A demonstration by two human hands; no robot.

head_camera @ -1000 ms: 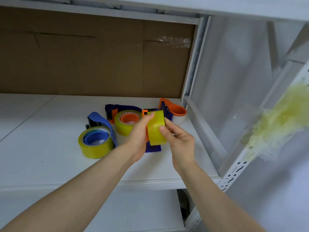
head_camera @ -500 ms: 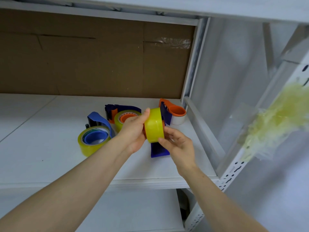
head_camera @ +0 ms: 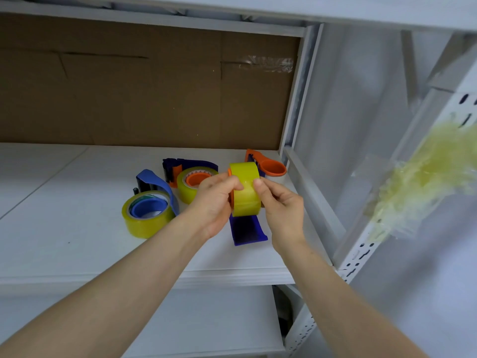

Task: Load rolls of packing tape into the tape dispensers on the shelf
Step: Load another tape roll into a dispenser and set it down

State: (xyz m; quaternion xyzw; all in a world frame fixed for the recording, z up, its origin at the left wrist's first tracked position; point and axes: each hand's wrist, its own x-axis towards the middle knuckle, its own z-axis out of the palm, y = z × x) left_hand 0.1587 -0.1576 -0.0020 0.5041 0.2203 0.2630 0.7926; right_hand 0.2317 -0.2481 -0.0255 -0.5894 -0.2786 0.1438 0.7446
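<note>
- Fingers (head_camera: 233, 186) of your left hand (head_camera: 214, 202) are curled round the left side of the yellow tape roll (head_camera: 244, 200), with the thumb lying on its outer face.
- Your right hand (head_camera: 281, 206) grips the roll's right side, its thumb pressed on the tape face opposite your left thumb.
- You hold that roll on edge between both hands. It sits on the orange hub of a navy dispenser (head_camera: 247, 231), whose flap points down toward the shelf (head_camera: 77, 241). Whether the flap touches the shelf cannot be told.
- To the left of your hands a light blue dispenser (head_camera: 152, 182) lies on the shelf, with a second yellow roll (head_camera: 144, 223) around its hub.
- Just behind your left hand sits an orange-hub dispenser (head_camera: 197, 178) carrying a third yellow roll (head_camera: 187, 193).
- Behind the held roll an orange dispenser (head_camera: 271, 168) rests near the shelf's back right corner.
- Brown cardboard (head_camera: 129, 99) lines the back of the shelf.
- On your right a blurred yellowish wad (head_camera: 426, 182) clings to the white upright (head_camera: 361, 257).
</note>
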